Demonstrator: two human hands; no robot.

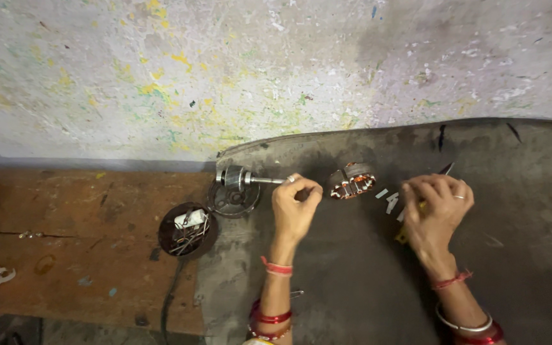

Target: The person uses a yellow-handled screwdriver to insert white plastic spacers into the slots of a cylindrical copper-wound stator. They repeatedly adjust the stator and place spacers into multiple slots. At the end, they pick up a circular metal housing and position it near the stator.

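We see the left hand (294,207) pinching the rotor shaft (264,181), its long axis running leftward, while the right hand (434,207) grips a yellow-handled tool (403,234) just right of the stator (351,181)

No packages, labels, signs or screens show here; the nearest candidates, small white paper-like strips (391,201) on the worktop (352,287) at about three o'clock of centre, appear blank.

Dim, even light, soft shadows, slight blur, edges curved.
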